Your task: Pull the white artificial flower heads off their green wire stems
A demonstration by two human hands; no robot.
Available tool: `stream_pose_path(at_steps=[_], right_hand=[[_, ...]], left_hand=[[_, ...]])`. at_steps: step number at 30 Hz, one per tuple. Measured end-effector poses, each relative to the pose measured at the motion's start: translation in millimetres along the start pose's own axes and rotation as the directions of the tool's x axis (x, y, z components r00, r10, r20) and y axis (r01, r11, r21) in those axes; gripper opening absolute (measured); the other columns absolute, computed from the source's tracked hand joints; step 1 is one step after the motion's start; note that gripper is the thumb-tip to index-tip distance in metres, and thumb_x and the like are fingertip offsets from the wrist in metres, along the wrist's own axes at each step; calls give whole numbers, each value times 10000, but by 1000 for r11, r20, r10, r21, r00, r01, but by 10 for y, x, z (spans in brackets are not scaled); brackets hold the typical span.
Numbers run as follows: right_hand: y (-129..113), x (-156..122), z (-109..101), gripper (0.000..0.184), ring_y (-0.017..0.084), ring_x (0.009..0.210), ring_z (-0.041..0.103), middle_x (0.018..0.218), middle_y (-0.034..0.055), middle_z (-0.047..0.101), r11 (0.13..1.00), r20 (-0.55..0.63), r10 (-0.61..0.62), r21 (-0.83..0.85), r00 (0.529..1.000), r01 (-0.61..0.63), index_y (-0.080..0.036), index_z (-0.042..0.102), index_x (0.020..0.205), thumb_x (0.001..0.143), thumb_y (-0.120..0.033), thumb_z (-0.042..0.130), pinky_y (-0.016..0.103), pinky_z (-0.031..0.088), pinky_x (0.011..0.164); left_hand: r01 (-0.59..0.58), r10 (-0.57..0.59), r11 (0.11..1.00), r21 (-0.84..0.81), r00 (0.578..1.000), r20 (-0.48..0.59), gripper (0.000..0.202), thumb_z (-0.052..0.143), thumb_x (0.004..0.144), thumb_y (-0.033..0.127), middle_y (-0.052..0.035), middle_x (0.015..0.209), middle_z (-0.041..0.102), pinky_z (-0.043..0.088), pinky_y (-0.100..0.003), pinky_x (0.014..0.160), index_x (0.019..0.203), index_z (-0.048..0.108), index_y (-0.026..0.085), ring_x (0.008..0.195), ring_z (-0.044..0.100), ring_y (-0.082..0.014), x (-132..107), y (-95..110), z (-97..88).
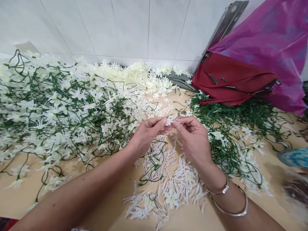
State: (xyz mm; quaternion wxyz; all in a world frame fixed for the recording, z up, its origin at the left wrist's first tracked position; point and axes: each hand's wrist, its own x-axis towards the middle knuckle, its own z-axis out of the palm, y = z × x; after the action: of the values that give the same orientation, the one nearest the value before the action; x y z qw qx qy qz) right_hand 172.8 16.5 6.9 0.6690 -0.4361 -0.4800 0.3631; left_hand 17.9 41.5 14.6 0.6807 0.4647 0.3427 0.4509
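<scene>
Between my two hands, over the middle of the table, is a small white artificial flower [169, 121]. My left hand [152, 128] pinches it from the left with thumb and forefinger. My right hand [192, 133], with bangles on the wrist, pinches a thin white piece [176, 121] at the flower's right side; most of it is hidden by the fingers. Below my hands lies a heap of thin white stamen-like pieces [179, 179]. A large pile of white flowers on green stems [60, 112] spreads to the left. Loose white blossoms [139, 77] are heaped behind.
Green stems [223, 150] lie to the right under a red bag [235, 77]. A purple plastic bag [271, 38] hangs over it. A blue patterned object [293, 157] sits at the right edge. White wall tiles [134, 29] close off the back of the table [106, 192].
</scene>
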Motion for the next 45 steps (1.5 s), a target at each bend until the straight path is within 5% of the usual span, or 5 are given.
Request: stream_pose_path(at_steps=[12, 25, 31, 38, 45], right_hand=[[-86, -55, 5, 99, 181, 918, 687, 891, 13, 726, 946, 38, -194, -256, 980, 197, -227, 711, 818, 841, -146, 764, 356, 520, 895], [-158, -89, 21, 120, 168, 782, 651, 790, -29, 686, 805, 35, -255, -546, 966, 232, -231, 637, 829, 853, -197, 749, 326, 504, 786], [-180, -140, 53, 147, 157, 754, 639, 775, -39, 650, 750, 27, -365, -584, 931, 311, -235, 604, 817, 859, -208, 742, 318, 502, 777], [-145, -152, 88, 167, 171, 761, 632, 790, -17, 644, 887, -50, -212, -429, 976, 171, -240, 590, 819, 853, -252, 752, 345, 511, 783], [-169, -105, 64, 167, 165, 789, 624, 809, -17, 635, 942, -34, -136, -315, 990, 118, -233, 599, 859, 838, -237, 765, 336, 507, 799]], left_hand=[[0, 1, 999, -35, 1000, 24, 137, 704, 942, 276, -58, 1015, 803, 609, -331, 908, 1014, 790, 199, 885, 758, -146, 8, -63, -5], [-303, 281, 880, 365, 953, 113, 259, 616, 993, 328, -83, 1179, 769, 573, -377, 987, 1177, 733, 187, 1058, 714, -208, -131, -41, 64], [-333, 364, 842, 423, 931, 9, 221, 587, 1012, 340, -68, 982, 786, 584, -319, 860, 1160, 641, 186, 915, 730, -184, -173, -94, 105], [-360, 422, 729, 582, 906, 32, 44, 553, 1014, 246, -15, 850, 739, 525, -271, 752, 1023, 573, 208, 769, 685, -140, -227, -10, 157], [-482, 573, 495, 723, 807, 146, 87, 518, 1009, 170, -26, 950, 711, 501, -277, 751, 1043, 576, 226, 814, 679, -140, -230, -28, 99]])
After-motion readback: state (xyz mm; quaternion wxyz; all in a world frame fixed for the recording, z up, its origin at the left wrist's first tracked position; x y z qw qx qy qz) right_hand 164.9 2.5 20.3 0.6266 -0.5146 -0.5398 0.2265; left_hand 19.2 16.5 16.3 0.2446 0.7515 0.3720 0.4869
